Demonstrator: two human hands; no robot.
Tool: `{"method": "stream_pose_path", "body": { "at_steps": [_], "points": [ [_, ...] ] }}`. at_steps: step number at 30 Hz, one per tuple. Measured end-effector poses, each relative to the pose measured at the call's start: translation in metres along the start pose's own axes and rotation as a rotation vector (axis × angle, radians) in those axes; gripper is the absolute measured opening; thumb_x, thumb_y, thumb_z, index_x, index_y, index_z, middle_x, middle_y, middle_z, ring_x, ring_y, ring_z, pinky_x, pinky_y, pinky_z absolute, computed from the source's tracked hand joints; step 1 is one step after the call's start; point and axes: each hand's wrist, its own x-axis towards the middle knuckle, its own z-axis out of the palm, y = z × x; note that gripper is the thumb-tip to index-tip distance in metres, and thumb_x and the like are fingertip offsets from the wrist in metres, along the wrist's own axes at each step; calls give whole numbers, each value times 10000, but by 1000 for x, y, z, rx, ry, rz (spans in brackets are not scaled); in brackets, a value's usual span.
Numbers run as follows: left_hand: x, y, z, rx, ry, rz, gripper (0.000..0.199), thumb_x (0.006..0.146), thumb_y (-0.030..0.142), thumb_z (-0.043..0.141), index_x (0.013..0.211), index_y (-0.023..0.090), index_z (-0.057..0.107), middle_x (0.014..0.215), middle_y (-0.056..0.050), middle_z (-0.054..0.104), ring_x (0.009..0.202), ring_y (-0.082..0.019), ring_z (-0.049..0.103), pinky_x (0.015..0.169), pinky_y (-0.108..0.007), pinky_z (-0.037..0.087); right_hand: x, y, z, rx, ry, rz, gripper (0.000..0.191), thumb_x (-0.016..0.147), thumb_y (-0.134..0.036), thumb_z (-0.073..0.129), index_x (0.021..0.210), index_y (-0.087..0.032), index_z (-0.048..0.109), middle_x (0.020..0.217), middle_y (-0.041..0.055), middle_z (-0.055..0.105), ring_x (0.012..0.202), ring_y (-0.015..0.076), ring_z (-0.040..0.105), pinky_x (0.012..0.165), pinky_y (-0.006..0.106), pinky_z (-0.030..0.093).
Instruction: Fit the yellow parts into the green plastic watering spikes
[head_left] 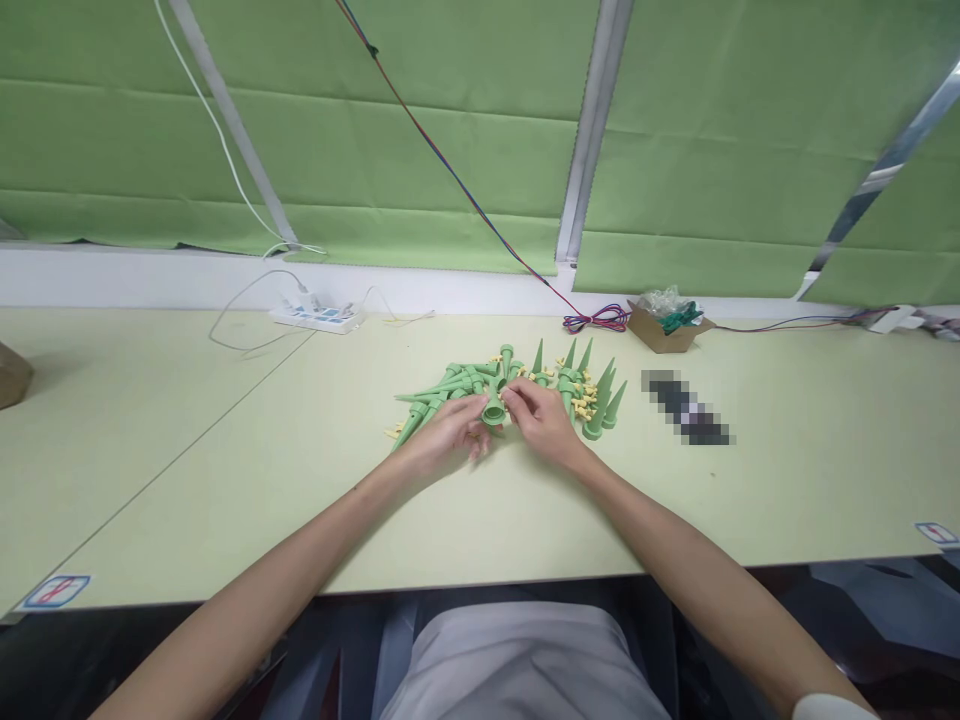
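Steadiness probably explains the left hand grasping a green cone, mouth toward the bench's front edge; whether the right hand grips anything, one cannot tell.

- One left hand and one right hand were at the centre.
- One green cone sat between them.
- Other green spikes lay around the centre, too overlapped to count.
- Yellow pieces, mostly right of centre, were likewise uncountable.
- One power strip stood left of centre.
- One cardboard box stood right of centre.
- Four green blind panels spanned the top.
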Motion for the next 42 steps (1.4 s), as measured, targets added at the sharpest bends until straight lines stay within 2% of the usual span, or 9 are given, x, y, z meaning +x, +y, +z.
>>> {"method": "stream_pose_path", "body": {
  "at_steps": [4,7,14,20,25,29,33,39,42],
  "points": [
    [-7,5,2,364,17,158,363,940,544,654,974,183,650,691,-13,602,572,-133,552,556,-269,450,1,2,0,-25,14,43,355,985,-450,499,714,-221,504,595,-31,454,559,136,400,570,291,310],
    [-11,7,6,487,84,204,307,942,501,644,984,197,645,699,-2,585,600,-143,537,553,-270,419,2,3,0,-2,13,76,346,966,-446,510,702,-222,495,598,-31,440,560,135,385,562,289,299],
    [-6,4,10,526,185,271,317,898,505,669,928,192,629,827,-21,572,676,-157,576,551,-263,399,3,5,1,15,32,107,365,951,-483,532,697,-225,487,588,-31,446,543,133,384,549,286,299],
    [-6,2,13,509,241,229,409,941,545,624,1167,205,607,819,-18,608,619,-143,552,565,-266,413,3,5,0,29,75,129,365,970,-494,522,726,-223,510,586,-34,461,546,134,414,546,280,316],
    [-2,2,9,473,319,195,444,981,631,525,865,208,591,622,6,555,522,-138,508,551,-275,410,2,3,-2,68,90,92,345,1002,-483,508,779,-220,535,605,-35,500,545,132,463,561,275,362],
    [2,1,2,345,197,67,675,954,756,449,617,187,587,531,-43,546,492,-147,534,498,-271,390,0,-2,-3,-2,74,32,320,1017,-451,493,800,-224,554,624,-29,521,562,136,473,597,281,376],
    [1,-2,1,98,45,-104,700,925,764,498,632,146,645,606,-82,613,488,-132,544,439,-245,373,-1,-4,-2,-44,31,-31,298,1018,-404,482,792,-229,567,634,-19,517,570,144,452,608,293,367],
    [2,-5,0,3,28,-127,529,930,601,622,758,108,706,659,-85,646,519,-123,550,443,-230,396,-4,-4,0,-45,19,-1,289,1013,-416,487,800,-235,562,640,-15,516,585,154,450,594,297,356],
    [3,-5,0,56,54,-88,533,904,630,651,777,114,698,633,-65,620,505,-124,542,439,-239,391,-5,-3,2,-29,27,23,307,1011,-428,497,779,-232,543,629,-22,504,575,147,442,585,296,344]
  ]
}}
